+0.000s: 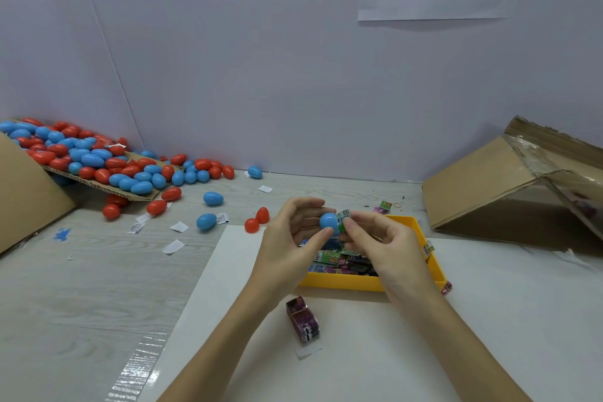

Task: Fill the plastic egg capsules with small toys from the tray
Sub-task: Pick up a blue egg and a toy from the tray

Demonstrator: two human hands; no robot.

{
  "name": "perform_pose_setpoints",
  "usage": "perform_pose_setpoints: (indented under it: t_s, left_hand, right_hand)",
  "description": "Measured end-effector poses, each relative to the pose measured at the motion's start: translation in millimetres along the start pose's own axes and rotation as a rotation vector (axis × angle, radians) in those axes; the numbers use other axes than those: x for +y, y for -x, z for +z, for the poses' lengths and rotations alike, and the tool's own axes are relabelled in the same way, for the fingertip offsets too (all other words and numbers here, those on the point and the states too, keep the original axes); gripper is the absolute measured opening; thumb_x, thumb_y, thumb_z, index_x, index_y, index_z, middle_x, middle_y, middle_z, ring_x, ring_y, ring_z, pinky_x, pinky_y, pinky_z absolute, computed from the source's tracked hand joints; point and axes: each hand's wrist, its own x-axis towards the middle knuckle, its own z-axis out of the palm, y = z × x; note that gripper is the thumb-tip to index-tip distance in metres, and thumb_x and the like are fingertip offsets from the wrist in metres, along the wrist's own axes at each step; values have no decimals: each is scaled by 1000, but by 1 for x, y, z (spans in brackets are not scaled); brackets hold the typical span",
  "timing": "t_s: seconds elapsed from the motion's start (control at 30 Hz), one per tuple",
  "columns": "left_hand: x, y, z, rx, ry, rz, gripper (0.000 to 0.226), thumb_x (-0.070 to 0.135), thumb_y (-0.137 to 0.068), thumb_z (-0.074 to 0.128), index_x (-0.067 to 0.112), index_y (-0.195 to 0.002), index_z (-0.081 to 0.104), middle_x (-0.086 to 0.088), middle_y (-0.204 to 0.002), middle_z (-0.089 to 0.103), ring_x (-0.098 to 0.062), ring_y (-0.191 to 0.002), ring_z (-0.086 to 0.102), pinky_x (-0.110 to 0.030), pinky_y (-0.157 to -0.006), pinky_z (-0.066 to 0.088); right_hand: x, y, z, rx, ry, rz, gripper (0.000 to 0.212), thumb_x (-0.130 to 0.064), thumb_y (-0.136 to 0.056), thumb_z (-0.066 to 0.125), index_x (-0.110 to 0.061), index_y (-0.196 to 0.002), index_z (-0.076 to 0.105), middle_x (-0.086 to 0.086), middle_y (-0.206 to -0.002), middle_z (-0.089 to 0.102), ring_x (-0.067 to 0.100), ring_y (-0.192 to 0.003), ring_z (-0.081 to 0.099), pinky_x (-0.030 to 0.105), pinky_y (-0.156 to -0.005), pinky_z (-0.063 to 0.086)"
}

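Both hands are raised together above the yellow tray (339, 282), which stands on a white sheet (359, 352) on the table (81, 297). The left hand (290, 238) holds a blue egg half (329, 222) between the thumb and the curled fingers, with its round side toward the camera. The right hand (381, 238) pinches a small green packet (343, 219) with its fingertips and holds it at the right edge of the blue half; how far the packet is inside, I cannot tell. The tray is partly hidden by the hands, and inside it lie many small toy packets (339, 259) in green, purple and blue. In front of the tray, on the white sheet, lies a purple bundle of packets (303, 320). Two red egg halves (257, 220) lie just beside the far left corner of the sheet. At the far left, a big pile of red and blue eggs (94, 160) lies on a flat piece of cardboard (107, 188), and some loose eggs and small white paper slips (177, 227) are spread on the table near it. At the right, an open cardboard box (489, 186) lies on its side.
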Motion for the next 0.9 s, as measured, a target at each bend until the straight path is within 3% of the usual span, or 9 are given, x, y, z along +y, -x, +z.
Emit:
perform_pose_setpoints:
  t_s: [0.2, 0.37, 0.53, 0.9]
  left_hand:
    - [0, 0, 1, -9, -31, 20, 39, 6, -91, 75, 21, -125, 61, 17, -114, 72, -6, -110, 70, -18, -91, 55]
    - [0, 0, 1, -23, -67, 36, 40, 8, -92, 75, 24, -125, 61, 20, -114, 71, -5, -111, 69, -17, -91, 55]
    - [1, 0, 2, -31, -93, 59, 40, 9, -92, 76, 22, -126, 61, 20, -114, 70, -5, -111, 68, -17, -91, 55]
    - [-2, 0, 2, -41, -145, 99, 41, 7, -92, 76, 19, -127, 61, 14, -115, 70, -5, -111, 68, -17, -90, 55]
  right_hand:
    - [2, 0, -2, 51, 38, -28, 17, -25, -89, 75, -21, -105, 76, -3, -95, 79, 16, -89, 77, 22, -74, 61]
    - [-1, 2, -1, 44, 56, -46, 22, -32, -85, 75, -21, -104, 77, -6, -94, 79, 14, -88, 77, 21, -73, 60]
    - [0, 2, 0, 67, 78, -46, 11, -24, -91, 74, -22, -101, 76, -6, -92, 79, 15, -85, 77, 22, -71, 61]
    - [0, 4, 3, 87, 106, -32, 10, -28, -89, 76, -21, -96, 78, -4, -89, 79, 14, -81, 76, 20, -67, 59]
